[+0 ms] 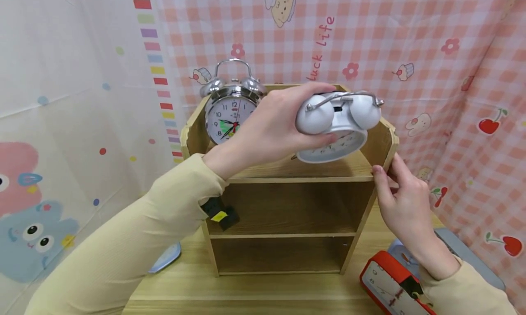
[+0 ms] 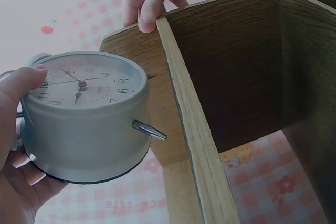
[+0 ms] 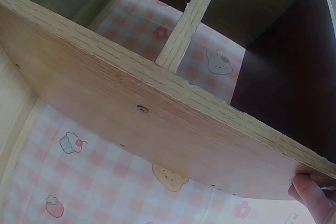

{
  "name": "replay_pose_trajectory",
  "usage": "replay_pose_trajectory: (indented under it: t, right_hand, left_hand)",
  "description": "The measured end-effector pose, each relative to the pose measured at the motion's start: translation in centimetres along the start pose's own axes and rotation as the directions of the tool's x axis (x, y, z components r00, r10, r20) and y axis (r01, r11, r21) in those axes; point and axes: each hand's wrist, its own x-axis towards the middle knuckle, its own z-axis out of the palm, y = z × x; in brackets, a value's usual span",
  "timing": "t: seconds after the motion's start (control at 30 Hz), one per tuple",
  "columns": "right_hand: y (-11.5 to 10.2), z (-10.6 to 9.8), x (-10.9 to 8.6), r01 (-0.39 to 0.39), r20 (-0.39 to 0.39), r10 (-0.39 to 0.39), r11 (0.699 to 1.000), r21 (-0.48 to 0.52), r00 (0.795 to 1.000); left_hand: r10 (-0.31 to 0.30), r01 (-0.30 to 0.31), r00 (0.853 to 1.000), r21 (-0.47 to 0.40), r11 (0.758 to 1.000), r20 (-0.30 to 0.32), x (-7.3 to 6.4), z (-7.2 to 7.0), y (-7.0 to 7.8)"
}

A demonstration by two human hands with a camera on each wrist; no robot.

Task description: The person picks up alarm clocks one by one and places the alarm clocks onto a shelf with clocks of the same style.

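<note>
My left hand (image 1: 267,128) grips a white twin-bell alarm clock (image 1: 333,121), thumb at its face and fingers behind its body. The clock is tilted, its bells toward the head camera, over the right part of the top board of a small wooden shelf (image 1: 291,180). In the left wrist view the clock's metal feet point toward the shelf. On the top board's left stands a silver twin-bell alarm clock (image 1: 233,116), partly covered by my left hand. My right hand (image 1: 404,201) pinches the right side panel near the top board, thumb at the front edge.
A red clock (image 1: 388,278) lies at the lower right, partly hidden by my right sleeve. A grey flat object (image 1: 472,255) and a bluish item (image 1: 396,249) are behind it. A light blue object (image 1: 166,258) shows left of the shelf. Patterned cloth (image 1: 390,32) hangs behind.
</note>
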Motion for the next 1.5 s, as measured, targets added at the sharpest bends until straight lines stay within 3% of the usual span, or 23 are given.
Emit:
replay_pose_trajectory:
  t: [0.23,0.57,0.83,1.03,1.33,1.5]
  right_hand:
    - [-0.1,0.1,0.0,-0.004,0.003,0.004,1.000,-0.002,1.000]
    - [-0.2,0.0,0.0,-0.007,0.017,0.007,1.000,-0.002,1.000]
    - [-0.1,0.0,-0.1,-0.007,0.012,0.006,1.000,0.012,1.000]
    - [-0.1,0.0,-0.1,-0.001,0.015,0.001,1.000,0.016,1.000]
    - [-0.1,0.0,0.1,-0.007,0.031,0.006,1.000,0.022,1.000]
    - [-0.1,-0.1,0.0,-0.004,0.026,0.004,1.000,0.021,1.000]
  left_hand:
    - [-0.053,0.054,0.998,-0.016,0.998,0.021,0.4,0.3,-0.4]
    - [-0.085,0.088,0.995,-0.076,0.993,0.046,1.0,0.9,-0.9]
    - [-0.114,0.120,0.991,-0.071,0.990,0.075,1.7,1.0,-1.4]
    - [-0.168,0.172,0.980,-0.030,0.985,0.108,2.4,0.6,-1.9]
    - [-0.236,0.229,0.969,0.087,0.970,0.079,2.8,0.2,-2.0]
    - [-0.266,0.260,0.962,0.084,0.962,0.070,2.9,0.1,-1.9]
